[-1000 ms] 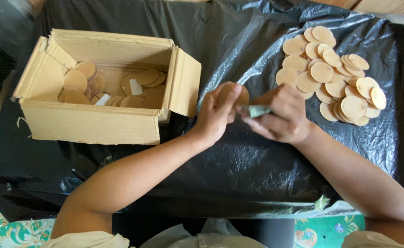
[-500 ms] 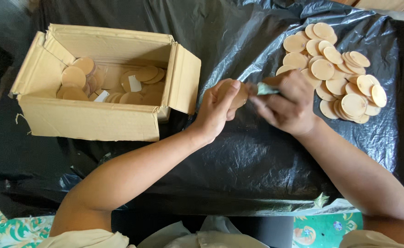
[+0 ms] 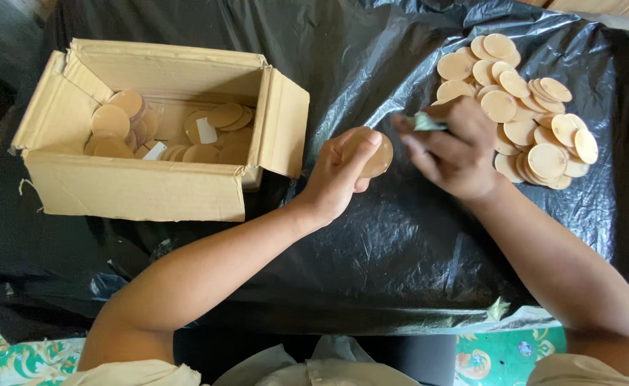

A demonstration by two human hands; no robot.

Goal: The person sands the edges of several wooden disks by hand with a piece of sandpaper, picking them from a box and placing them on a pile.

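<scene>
My left hand (image 3: 339, 175) grips a round tan disc (image 3: 379, 156) over the black plastic sheet (image 3: 371, 243). My right hand (image 3: 454, 150) is just to its right, pinching a small pale-green and white scrap (image 3: 423, 121) between its fingertips. The two hands are a little apart. A pile of several tan discs (image 3: 522, 107) lies right behind my right hand. To the left of my left hand stands an open cardboard box (image 3: 143, 189) holding several more discs (image 3: 110, 121) and small white slips (image 3: 205, 131).
The black sheet covers the whole work surface and is wrinkled. Green patterned floor (image 3: 514, 354) shows at the near edge. The box's right flap (image 3: 282, 121) stands out close to my left hand.
My right hand has pulled away to the right and up from the disc, carrying the small scrap. My left hand keeps the disc, now uncovered.
</scene>
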